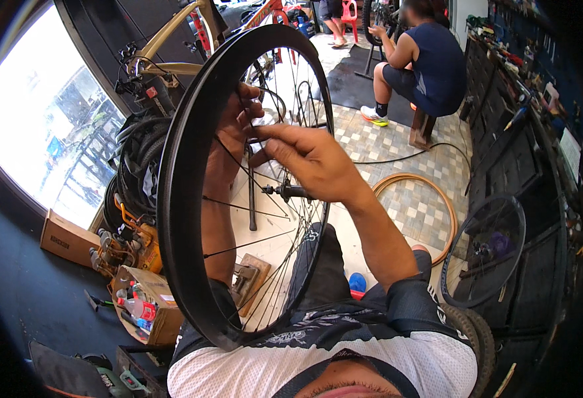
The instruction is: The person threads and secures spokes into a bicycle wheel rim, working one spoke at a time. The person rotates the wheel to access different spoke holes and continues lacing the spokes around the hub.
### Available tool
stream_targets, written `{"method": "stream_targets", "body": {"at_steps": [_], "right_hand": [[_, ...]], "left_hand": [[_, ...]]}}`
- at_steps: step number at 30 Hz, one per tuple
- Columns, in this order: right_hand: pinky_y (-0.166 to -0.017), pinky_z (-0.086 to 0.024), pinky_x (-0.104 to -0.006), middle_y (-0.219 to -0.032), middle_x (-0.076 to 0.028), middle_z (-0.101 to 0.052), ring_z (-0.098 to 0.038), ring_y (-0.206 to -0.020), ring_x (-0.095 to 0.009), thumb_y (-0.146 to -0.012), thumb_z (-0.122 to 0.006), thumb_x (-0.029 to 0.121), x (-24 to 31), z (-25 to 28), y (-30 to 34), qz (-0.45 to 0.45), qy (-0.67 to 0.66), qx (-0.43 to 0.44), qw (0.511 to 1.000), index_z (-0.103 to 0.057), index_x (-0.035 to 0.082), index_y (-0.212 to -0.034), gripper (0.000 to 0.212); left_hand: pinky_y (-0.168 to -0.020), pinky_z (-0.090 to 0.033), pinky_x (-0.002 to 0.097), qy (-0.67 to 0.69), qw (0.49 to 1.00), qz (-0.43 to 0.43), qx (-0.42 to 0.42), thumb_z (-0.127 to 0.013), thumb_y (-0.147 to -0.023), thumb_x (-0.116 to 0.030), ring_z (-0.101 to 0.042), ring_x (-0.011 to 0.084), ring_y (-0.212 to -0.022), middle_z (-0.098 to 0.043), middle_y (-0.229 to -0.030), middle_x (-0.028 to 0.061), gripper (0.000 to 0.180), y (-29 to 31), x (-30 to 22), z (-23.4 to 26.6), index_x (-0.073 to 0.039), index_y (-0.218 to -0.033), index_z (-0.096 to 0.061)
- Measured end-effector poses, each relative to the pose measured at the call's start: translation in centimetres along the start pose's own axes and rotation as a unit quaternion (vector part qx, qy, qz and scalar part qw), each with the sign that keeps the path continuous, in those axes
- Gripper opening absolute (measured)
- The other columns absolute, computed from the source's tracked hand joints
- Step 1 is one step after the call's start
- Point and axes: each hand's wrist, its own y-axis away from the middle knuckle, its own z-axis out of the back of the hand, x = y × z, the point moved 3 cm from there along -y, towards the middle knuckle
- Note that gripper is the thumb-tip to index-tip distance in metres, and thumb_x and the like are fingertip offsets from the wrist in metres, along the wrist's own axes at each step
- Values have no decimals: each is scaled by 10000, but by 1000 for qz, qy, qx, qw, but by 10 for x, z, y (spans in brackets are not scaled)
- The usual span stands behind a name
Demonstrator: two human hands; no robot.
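Note:
A black deep-rimmed bicycle wheel (180,172) stands upright in front of my chest, with thin black spokes running to its black hub (286,191). Several spokes at the left part of the rim are spread loosely. My left forearm passes behind the rim, and my left hand (230,142) is up among the spokes, its fingers curled around a spoke near the rim. From the right, my right hand (315,162) reaches across above the hub. Its thumb and index finger pinch at the same spoke, close to the left fingers. The exact contact is partly hidden by the fingers.
A person in a dark sleeveless top (437,63) sits on a stool beyond, at another wheel. Tan hoops (449,205) lie on the tiled floor; another wheel (445,285) leans against dark drawers. To the left are hanging tyres (139,142), an orange compressor (147,249) and a cardboard box (162,312).

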Motion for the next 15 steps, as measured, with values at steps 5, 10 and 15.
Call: {"method": "stream_targets", "body": {"at_steps": [5,10,15], "right_hand": [[-809,-540,-291,-992,-96,-744,-681,-910,-109,-990,-772,291,-1,37,15,-27,32,-105,994,-744,19,-1212,352],[-871,-538,-345,-1038,-120,-755,-712,-959,-219,-886,-864,419,-42,50,34,-55,227,-91,968,-748,40,-1081,442],[-862,-542,-318,-1036,-72,-751,-703,-974,-161,-879,-883,375,-60,43,35,-127,145,-45,980,-711,40,-1097,435]], "left_hand": [[-982,-540,469,115,985,125,-39,-486,-1061,-605,-638,308,-1121,-655,-1199,154,602,-21,-15,3,-34,-1185,-631],[-927,-516,448,57,974,218,-24,-380,-1064,-664,-599,277,-990,-547,-937,73,594,-41,-30,-17,-105,-1015,-575],[-805,-410,390,66,982,159,-72,-443,-1040,-605,-503,211,-854,-462,-872,27,518,-37,-39,-26,-102,-994,-560]]}}
